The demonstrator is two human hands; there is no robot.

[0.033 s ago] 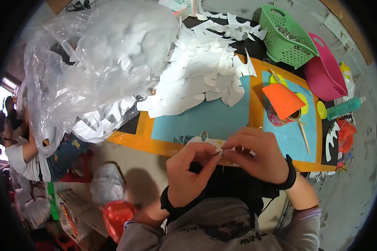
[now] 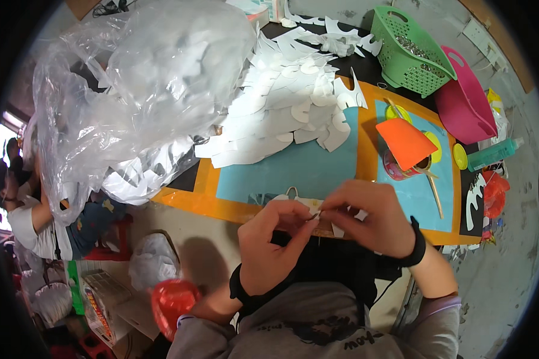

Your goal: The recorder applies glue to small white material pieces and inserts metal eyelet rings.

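My left hand (image 2: 273,239) is closed in a pinch at the near edge of the table, thumb and index fingertips together. My right hand (image 2: 370,218) meets it there, also pinching, with the two sets of fingertips almost touching. Whatever small thing lies between them is too little and too covered to name. Just behind the fingers, a flat white piece (image 2: 306,202) shows in part at the table edge. A small loop (image 2: 291,192) stands out from its far side. A dark band circles each of my wrists.
White cut-out shapes (image 2: 275,113) pile up beyond my hands, beside a big clear plastic bag (image 2: 161,78). At right stand a tin (image 2: 395,169) topped by an orange sheet (image 2: 406,143), a green basket (image 2: 410,57), a pink basket (image 2: 464,102) and a green bottle (image 2: 491,155). Another person (image 2: 39,224) sits at far left.
My right fingers have shifted slightly at the pinch; my left hand stays nearly still. The red bag at lower left has moved a little to the right and up.
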